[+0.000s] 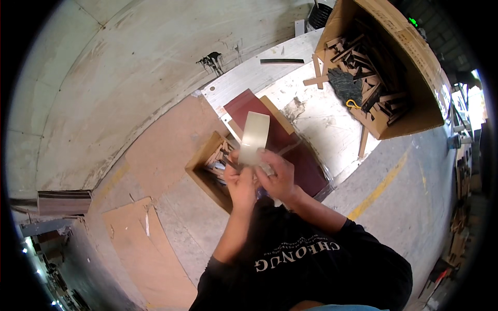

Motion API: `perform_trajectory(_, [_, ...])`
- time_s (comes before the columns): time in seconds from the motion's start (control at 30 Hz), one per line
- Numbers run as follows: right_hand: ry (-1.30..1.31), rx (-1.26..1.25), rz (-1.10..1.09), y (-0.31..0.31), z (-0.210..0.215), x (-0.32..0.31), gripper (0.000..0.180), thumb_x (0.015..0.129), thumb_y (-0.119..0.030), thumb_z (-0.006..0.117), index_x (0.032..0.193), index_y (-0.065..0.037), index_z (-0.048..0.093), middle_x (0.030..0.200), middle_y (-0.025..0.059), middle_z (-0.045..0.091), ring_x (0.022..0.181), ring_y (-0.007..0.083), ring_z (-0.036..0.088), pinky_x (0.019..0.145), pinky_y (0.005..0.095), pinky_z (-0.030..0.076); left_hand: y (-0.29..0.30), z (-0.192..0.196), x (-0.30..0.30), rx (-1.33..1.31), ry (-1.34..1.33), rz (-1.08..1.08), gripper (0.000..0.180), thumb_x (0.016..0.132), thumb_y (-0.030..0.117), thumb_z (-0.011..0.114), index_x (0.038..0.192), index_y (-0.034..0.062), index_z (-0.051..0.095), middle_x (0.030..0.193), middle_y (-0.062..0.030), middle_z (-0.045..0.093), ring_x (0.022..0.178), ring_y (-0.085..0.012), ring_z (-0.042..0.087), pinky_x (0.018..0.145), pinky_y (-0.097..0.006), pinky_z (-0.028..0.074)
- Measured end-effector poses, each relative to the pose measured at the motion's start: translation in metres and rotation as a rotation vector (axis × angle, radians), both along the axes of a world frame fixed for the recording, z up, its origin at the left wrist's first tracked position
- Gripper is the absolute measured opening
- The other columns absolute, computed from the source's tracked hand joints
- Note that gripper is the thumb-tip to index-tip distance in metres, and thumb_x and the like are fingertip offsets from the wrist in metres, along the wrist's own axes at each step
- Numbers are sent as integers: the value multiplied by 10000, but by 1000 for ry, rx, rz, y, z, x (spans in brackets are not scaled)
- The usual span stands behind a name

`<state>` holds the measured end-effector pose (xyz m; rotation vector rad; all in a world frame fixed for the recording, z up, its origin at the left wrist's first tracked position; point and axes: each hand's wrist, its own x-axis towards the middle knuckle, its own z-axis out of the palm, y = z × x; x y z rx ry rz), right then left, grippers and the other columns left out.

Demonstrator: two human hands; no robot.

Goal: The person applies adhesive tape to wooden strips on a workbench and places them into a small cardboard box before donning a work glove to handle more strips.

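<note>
A wide roll of translucent, cream-coloured packing tape (pixel 255 129) stands up in front of my chest, over a dark red board. My right hand (pixel 277 176) closes on its lower end, thumb and fingers bent against it. My left hand (pixel 241 186) is closed beside the roll's lower left edge. A dark, narrow piece (pixel 231 164) shows at its fingers, partly hidden, and I cannot make out what it is. Just behind the left hand, a small open cardboard box (pixel 196 165) holds thin light and dark strips. The dark red board (pixel 301 155) lies under and beyond the right hand.
At the far right a large open carton (pixel 415 78) contains many brown and black strips and a dark grey glove (pixel 345 85) with a yellow loop. Loose strips (pixel 316 80) lie by it on the white worktop (pixel 324 119). Flattened cardboard (pixel 150 243) covers floor at left.
</note>
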<state>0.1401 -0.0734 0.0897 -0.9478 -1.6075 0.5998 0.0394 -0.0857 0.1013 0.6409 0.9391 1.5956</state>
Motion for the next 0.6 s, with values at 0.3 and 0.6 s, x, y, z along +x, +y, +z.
perform_trajectory(0.3, [205,-312,140,12,-3,9,615,712,12,626,1287,-44,415,1032,143,597,885,245,612,767,312,485,10,21,-23,239,1062,158,292,757,-56,626,1032,36,663,965,-113,598,878,-195,588,734,-277,479])
perform_trajectory(0.6, [-181,-350,120,10,25,13,674,725,-34,598,1343,-141,353,974,172,586,881,335,596,744,398,485,20,21,-34,383,1650,105,318,507,24,711,809,93,638,801,-39,588,654,-228,549,592,-324,421])
